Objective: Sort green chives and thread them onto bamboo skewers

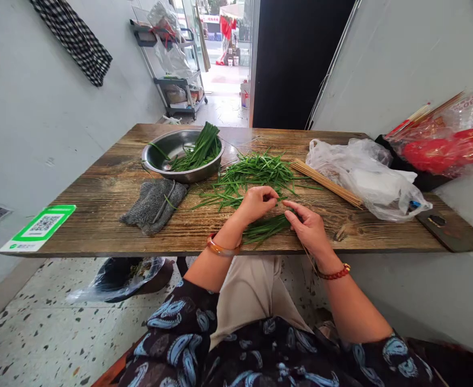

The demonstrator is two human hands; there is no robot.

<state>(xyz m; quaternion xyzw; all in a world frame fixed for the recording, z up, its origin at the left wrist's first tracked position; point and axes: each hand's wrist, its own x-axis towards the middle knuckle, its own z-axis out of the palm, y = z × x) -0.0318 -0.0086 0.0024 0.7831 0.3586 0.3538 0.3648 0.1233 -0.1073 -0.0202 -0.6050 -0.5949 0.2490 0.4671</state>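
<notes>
My left hand [258, 204] is closed in a pinch over the table, and what lies between its fingertips is too small to make out. Close beside it, my right hand [309, 226] is closed on a thin bamboo skewer [309, 259], whose lower end sticks out below the palm past the table edge. A small bunch of green chives [264, 228] lies under both hands near the front edge. Just beyond them spreads a loose pile of chives [258, 172]. To the right of that pile rests a bundle of bamboo skewers [329, 184].
A steel basin [192, 174] with chives stands at the back left, a grey cloth [153, 207] in front of it. White plastic bags [365, 177] and a dark phone [442, 228] lie right. A QR-code card [41, 228] sits left; a lined bin [135, 279] stands below the table.
</notes>
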